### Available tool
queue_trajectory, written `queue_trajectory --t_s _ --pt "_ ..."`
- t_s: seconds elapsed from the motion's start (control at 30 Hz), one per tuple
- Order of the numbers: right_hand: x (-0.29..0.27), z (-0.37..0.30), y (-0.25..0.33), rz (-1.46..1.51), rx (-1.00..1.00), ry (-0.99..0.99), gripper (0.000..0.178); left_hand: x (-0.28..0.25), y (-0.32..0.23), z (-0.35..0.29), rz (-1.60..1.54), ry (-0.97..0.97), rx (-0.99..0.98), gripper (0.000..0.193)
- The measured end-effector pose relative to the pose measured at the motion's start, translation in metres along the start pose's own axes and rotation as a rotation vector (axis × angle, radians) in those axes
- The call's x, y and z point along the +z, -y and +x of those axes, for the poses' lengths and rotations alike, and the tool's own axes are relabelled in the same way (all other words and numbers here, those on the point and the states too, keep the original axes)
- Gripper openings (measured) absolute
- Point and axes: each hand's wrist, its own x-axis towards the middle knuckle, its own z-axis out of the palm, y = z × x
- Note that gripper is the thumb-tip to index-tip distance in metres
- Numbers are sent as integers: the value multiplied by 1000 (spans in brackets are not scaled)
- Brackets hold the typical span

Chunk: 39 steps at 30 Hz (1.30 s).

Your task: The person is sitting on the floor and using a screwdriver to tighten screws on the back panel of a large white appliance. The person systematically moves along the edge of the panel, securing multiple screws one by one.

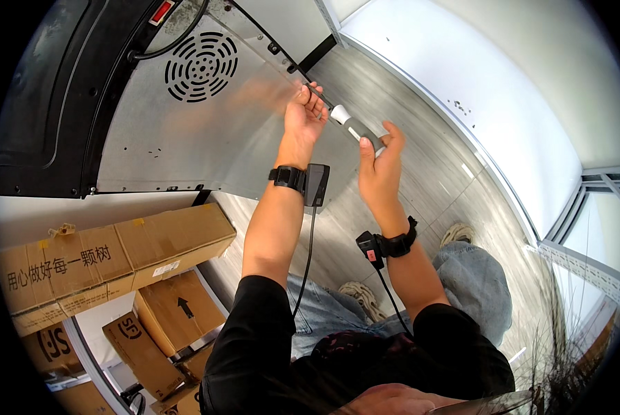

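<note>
- Screwdriver (356, 129), grey and white, slants at the metal panel's (206, 149) edge; right hand (382, 166) grips its rear end, thumb against the handle;
- Left hand (304, 114) curls beside the shaft; whether it pinches anything, I cannot tell;
- Step in hand seems to be aligning the tip; next move likely calls for 2 steady hands.

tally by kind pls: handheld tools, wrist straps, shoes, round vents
Grey-and-white cylindrical handheld tool: 1
Black wrist straps: 2
Pale beige shoes: 2
Round slotted vent in the silver metal panel: 1
Total: 6
</note>
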Motion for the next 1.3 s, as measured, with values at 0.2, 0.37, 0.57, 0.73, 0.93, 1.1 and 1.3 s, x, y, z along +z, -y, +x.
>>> queue_trajectory --t_s 0.2,0.37,0.57,0.73,0.93,1.1,1.3 --pt "7 1 -3 25 -187 -122 59 -1 -1 0 13 4 -5 21" --pt "4 3 -5 -128 -126 -77 60 -1 0 0 2 5 -2 21" --pt "4 3 -1 -32 -186 -85 57 -6 -1 4 -42 7 -7 18" --pt "-2 5 0 -34 -16 20 48 3 -2 1 -59 -51 -24 19" --pt "-4 5 3 89 -47 26 43 15 -8 -10 -99 -114 -39 20" --pt "-6 8 0 -61 -102 -2 40 18 -11 -13 -98 -138 -68 19" --pt "-1 15 -2 -181 -319 -224 34 21 -11 -9 -100 -171 -82 19"
